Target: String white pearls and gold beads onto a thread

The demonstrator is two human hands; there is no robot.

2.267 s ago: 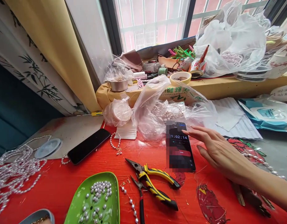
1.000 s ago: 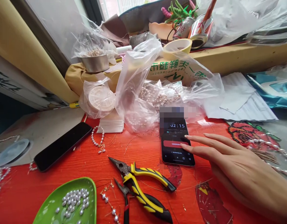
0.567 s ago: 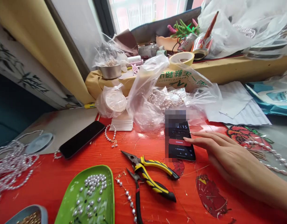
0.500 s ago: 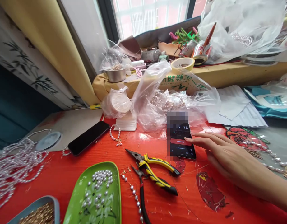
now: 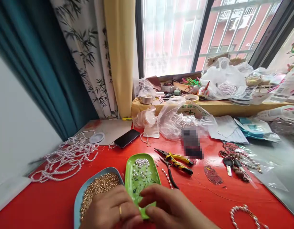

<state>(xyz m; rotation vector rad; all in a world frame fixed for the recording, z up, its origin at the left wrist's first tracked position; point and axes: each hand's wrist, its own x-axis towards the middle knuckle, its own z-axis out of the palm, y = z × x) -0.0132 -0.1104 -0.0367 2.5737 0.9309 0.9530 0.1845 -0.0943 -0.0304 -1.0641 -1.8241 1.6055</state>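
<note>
My left hand (image 5: 111,208), with a ring on one finger, reaches over the near part of a blue tray (image 5: 76,203) of gold beads (image 5: 102,183). Its fingers are curled together, and their tips are hidden, so anything in them cannot be made out. My right hand (image 5: 172,208) is at the near end of a green tray (image 5: 129,178), close to the left fingertips. Its fingers are bent with a gap between them, and nothing shows there. Pearl beads (image 5: 141,163) lie loose in the green tray.
Yellow-black pliers (image 5: 179,162) and a second, dark-handled pair (image 5: 170,175) lie beside a pearl strand (image 5: 164,175). Behind are a black phone (image 5: 127,138) and a blurred phone (image 5: 192,144). Keys (image 5: 229,165), a pearl bracelet (image 5: 242,208) and bead strings (image 5: 70,156) lie around.
My right hand has left the phone at the back and come down to the green tray. My left hand has come into view. The view has swung left and takes in more of the room.
</note>
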